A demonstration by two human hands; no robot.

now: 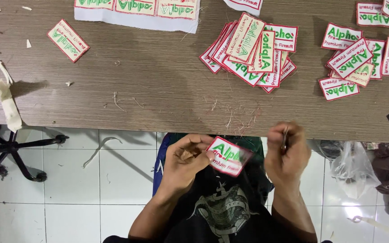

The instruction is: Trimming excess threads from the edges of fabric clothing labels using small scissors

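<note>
Left hand held one patch, white w/ red border and green lettering, pinched by its near edge between thumb and fingers, just below the table edge and over the person's lap. Right hand was clenched round a thin metal tool, prob. small snips or tweezers, tip poking up past the knuckles, just beside the patch's far edge but not touching it as far as could be seen. Work looked partway done, judging by the piles: a big heap of cut patches lay beyond the fingers on the table, a second smaller heap off to the right of the right hand, one stray patch far left. An uncut strip of patches on white backing sat at the far edge, so more seemed left to do. Loose threads and scraps littered the table right above the fingers, approx. where trimming would happen. Hard to tell: which heap was finished vs. waiting, the tool's exact kind (blurred, mostly hidden in the fist), and whether its tip was open. Strip and top-right patches were cut off by the frame. A plastic bag lay on the floor right of the right hand, contents unclear.
</note>
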